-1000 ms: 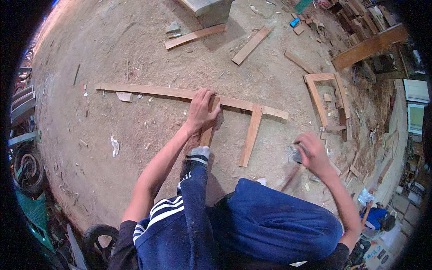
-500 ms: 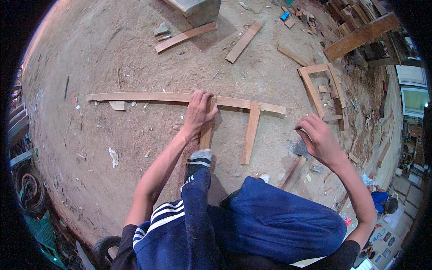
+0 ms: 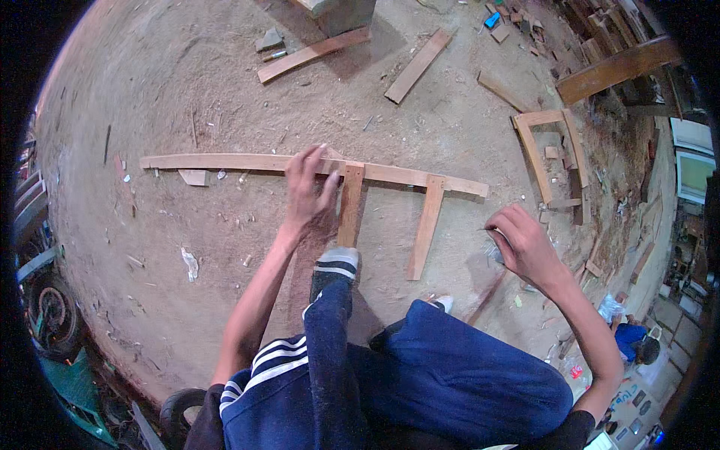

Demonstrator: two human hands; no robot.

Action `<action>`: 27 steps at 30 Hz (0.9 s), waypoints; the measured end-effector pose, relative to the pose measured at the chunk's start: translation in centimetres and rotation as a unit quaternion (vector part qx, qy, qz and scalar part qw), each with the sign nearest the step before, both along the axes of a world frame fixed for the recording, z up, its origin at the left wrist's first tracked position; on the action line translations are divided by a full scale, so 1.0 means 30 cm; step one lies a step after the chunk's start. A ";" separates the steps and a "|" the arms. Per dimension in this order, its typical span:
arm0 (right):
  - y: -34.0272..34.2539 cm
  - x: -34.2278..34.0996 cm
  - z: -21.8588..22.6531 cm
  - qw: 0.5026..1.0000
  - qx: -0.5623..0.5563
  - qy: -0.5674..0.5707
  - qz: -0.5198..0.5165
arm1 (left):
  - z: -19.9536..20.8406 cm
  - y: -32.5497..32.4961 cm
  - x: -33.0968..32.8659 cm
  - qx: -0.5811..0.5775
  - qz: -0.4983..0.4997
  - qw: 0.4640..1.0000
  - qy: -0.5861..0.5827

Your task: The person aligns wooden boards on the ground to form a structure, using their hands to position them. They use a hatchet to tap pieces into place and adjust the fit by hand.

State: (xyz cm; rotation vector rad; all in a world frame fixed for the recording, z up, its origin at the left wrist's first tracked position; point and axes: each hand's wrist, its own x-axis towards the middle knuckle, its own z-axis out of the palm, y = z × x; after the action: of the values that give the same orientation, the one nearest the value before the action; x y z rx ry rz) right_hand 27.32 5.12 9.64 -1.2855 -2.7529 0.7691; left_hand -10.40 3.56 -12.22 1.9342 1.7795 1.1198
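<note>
A long wooden strip (image 3: 225, 161) lies across the dirt ground, with two short wooden pieces, the nearer-middle one (image 3: 351, 206) and the right one (image 3: 426, 229), joining it at roughly right angles. My left hand (image 3: 306, 191) is over the strip just left of the middle piece, fingers apart and a little blurred, gripping nothing. My socked left foot (image 3: 336, 261) rests at the lower end of that middle piece. To the right, my right hand (image 3: 525, 244) is raised with fingertips pinched; a tiny dark tip shows between them. Under it lies a hammer (image 3: 489, 296), its head mostly hidden.
A nailed wooden frame (image 3: 531, 157) lies at the right. Loose boards (image 3: 420, 66) and a curved wooden piece (image 3: 315, 54) lie farther off, near a block (image 3: 349, 16). Offcuts pile up at the far right. A wheel (image 3: 54, 311) stands at left; another person (image 3: 636, 343) sits at lower right.
My left hand has slid left along the strip, off the joint with the middle piece, and its fingers have loosened. My right hand stays pinched, now slightly lower over the hammer.
</note>
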 end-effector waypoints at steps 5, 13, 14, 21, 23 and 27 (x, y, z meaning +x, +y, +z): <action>-0.029 0.005 -0.063 0.999 -0.025 0.022 -0.023 | 0.021 0.000 -0.106 -0.015 -0.012 0.999 -0.029; -0.039 0.014 -0.045 0.997 -0.065 0.002 0.036 | 0.075 0.023 -0.064 -0.010 -0.001 0.999 -0.045; -0.029 0.010 -0.042 0.997 -0.062 -0.005 0.035 | 0.071 0.020 -0.058 -0.014 -0.012 0.999 -0.037; 0.058 -0.231 -0.123 0.991 -0.018 0.132 -0.026 | 0.030 -0.015 -0.091 -0.019 -0.009 0.999 -0.035; 0.025 -0.283 -0.202 0.985 -0.036 0.167 -0.041 | 0.050 -0.008 -0.067 -0.022 -0.063 0.997 -0.027; -0.101 -0.373 -0.404 0.958 -0.088 0.264 -0.063 | 0.064 0.009 -0.034 -0.034 -0.087 0.996 -0.011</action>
State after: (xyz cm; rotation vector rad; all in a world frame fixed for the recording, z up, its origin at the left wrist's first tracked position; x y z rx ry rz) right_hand 16.13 2.10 -2.49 -1.0639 -2.2000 1.1654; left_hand -11.42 3.83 -10.32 1.9837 1.5816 1.0053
